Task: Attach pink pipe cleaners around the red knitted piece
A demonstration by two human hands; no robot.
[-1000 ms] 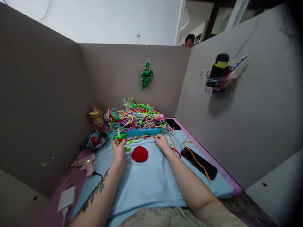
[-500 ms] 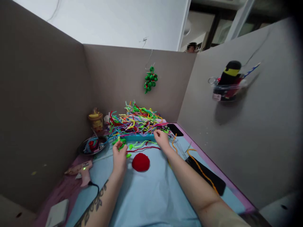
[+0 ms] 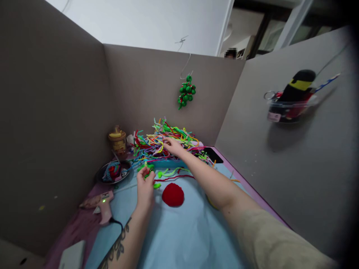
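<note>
Left hand [image 3: 145, 184]: fingers curled around a green figure [image 3: 150, 166], gripping it above the light-blue cloth.
Right hand [image 3: 174, 147]: reaches over the yarn pile [image 3: 181, 133], fingers partly bent at the strands; whether they pinch one, I cannot tell.
Green figure: in the left hand, a round dark eye showing, just in front of the blue tray [image 3: 168, 164].
Small green piece [image 3: 157, 185]: just beside the left hand, on its right.
Strands: a red one [image 3: 179, 177] and a light green one [image 3: 171, 172] run between the left hand and the right forearm.
Red dome [image 3: 173, 195]: on the cloth, between the forearms.
Blue tray: under the multicoloured yarn pile, which spills over its edges.
Worktop left side: metal bowl [image 3: 100, 179] with red and blue yarn, pink glue gun [image 3: 105, 212] with a green light, white box [image 3: 72, 256], lidded cup [image 3: 117, 143] behind.
Worktop right side: black phone [image 3: 214, 155] beyond the tray.
Partitions: green cluster [image 3: 187, 91] hanging at the back; clear holder [image 3: 291, 106] on the right.
</note>
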